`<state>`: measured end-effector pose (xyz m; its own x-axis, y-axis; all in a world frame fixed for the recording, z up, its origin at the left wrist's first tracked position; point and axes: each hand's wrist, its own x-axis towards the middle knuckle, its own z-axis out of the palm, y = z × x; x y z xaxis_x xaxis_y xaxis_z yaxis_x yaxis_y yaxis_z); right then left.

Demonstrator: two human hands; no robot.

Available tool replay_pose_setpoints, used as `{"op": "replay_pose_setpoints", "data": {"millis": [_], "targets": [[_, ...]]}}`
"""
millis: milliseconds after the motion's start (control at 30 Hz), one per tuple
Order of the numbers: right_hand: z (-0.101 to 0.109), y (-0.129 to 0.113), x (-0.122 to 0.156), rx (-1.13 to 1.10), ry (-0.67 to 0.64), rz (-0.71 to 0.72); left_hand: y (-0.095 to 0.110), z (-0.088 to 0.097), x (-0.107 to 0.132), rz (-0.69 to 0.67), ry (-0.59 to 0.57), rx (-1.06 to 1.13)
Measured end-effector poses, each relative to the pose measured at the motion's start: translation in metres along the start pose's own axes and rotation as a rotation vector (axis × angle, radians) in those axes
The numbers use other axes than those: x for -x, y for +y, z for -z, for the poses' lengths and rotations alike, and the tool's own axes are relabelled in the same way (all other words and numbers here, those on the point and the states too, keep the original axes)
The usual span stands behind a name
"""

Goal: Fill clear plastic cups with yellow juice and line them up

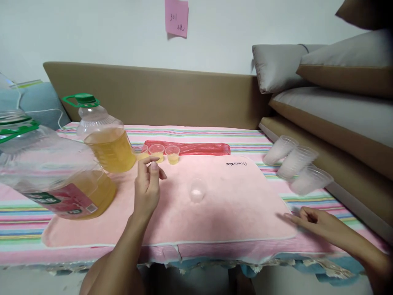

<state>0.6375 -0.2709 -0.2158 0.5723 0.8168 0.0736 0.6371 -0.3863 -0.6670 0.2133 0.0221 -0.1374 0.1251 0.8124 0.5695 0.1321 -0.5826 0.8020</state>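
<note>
My left hand (148,184) hovers over the pink towel (230,205), fingers loosely curled with thumb and forefinger close, holding nothing I can see. Just beyond it stand three small cups of yellow liquid (157,153). An empty clear cup (197,190) sits on the towel to its right. My right hand (310,220) rests flat near the towel's right edge, fingers stretched out, below three empty plastic cups lying on their sides (296,162). Two large oil bottles stand at left, one near (55,180), one farther (106,137) with a green cap.
A red plastic bag (199,148) lies behind the small cups. The striped cloth (24,213) covers the table. A tan sofa back (172,94) runs behind, with cushions (337,73) stacked at right. A pink note (176,17) hangs on the wall.
</note>
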Motion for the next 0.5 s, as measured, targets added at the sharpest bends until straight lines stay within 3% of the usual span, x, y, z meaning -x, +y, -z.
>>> {"op": "replay_pose_setpoints", "data": {"millis": [67,200,300,367,433,500], "targets": [[0.004,0.014,0.004,0.007,-0.214,-0.089,0.000,-0.001,0.000,-0.018,-0.006,0.001],[0.000,0.021,0.002,0.021,-0.271,-0.146,0.004,-0.002,0.005,-0.128,-0.036,0.023],[-0.005,0.017,0.011,-0.045,-0.207,-0.087,0.019,-0.009,0.018,-0.294,-0.164,0.065],[-0.007,0.016,0.029,-0.110,-0.143,-0.087,0.033,-0.020,0.036,-0.419,-0.336,0.085],[-0.010,0.017,0.053,-0.120,0.018,-0.183,0.044,-0.038,0.061,-0.560,-0.561,0.088],[-0.013,0.020,0.073,-0.057,0.240,-0.345,0.045,-0.059,0.093,-0.819,-0.757,0.031]]}}
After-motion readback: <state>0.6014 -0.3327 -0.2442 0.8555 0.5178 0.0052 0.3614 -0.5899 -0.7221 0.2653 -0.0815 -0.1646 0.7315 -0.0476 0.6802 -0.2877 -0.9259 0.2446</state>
